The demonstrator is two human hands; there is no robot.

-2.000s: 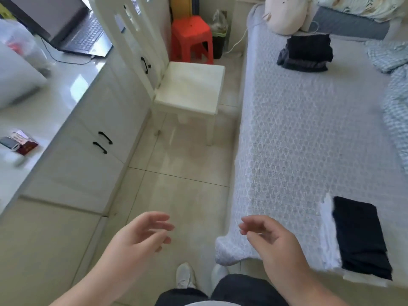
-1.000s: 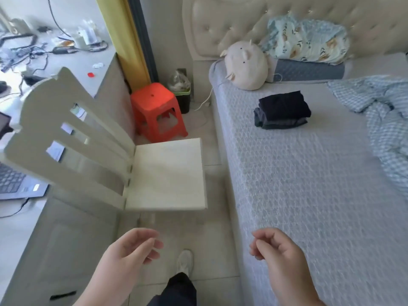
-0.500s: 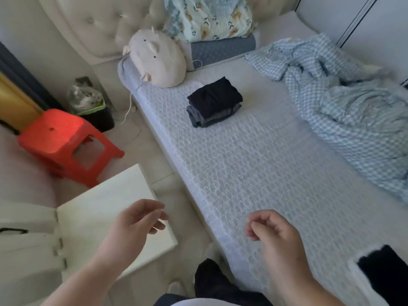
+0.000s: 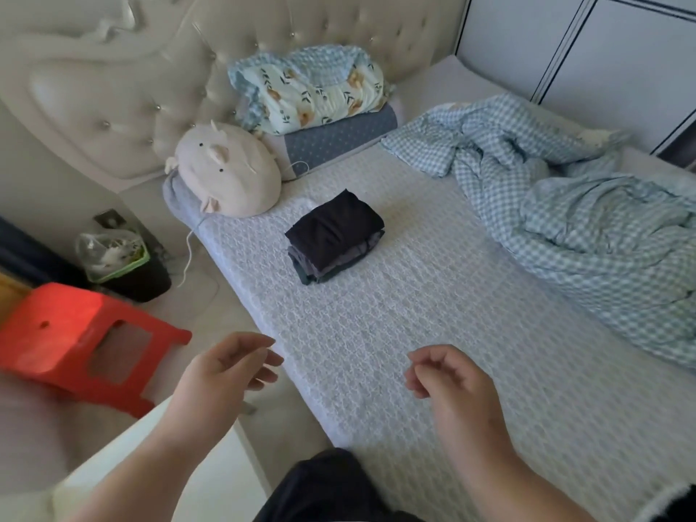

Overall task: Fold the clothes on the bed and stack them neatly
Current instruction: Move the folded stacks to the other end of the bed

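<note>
Empty hands near a stack of folded clothes

The left hand [image 4: 229, 371] and right hand [image 4: 452, 382] hover loosely curled, gripping nothing, above the pale textured bedspread [image 4: 433, 352]. The small stack of dark folded clothes [image 4: 333, 235] sits well ahead near the round cream plush pillow [image 4: 229, 171], probably parked clear of the folding space.
</note>
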